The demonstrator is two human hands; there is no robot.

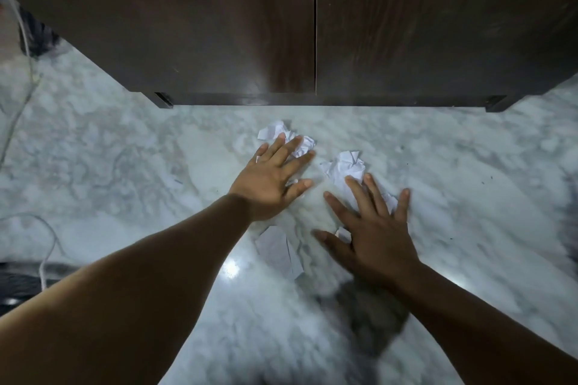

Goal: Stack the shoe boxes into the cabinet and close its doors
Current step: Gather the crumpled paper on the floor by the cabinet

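A dark wooden cabinet (219,25) fills the top of the view, and both of its doors are shut, meeting at a seam near the middle. No shoe box is visible. My left hand (272,175) reaches out over the marble floor with fingers spread, its fingertips over a crumpled white paper (281,134). My right hand (372,228) is also spread flat, with its fingers over a second crumpled paper (344,166). Neither hand grips anything.
A flatter piece of white paper (278,250) lies on the marble floor (125,166) between my forearms. White cables (18,40) run along the left side. A dark object (18,284) sits at the left edge.
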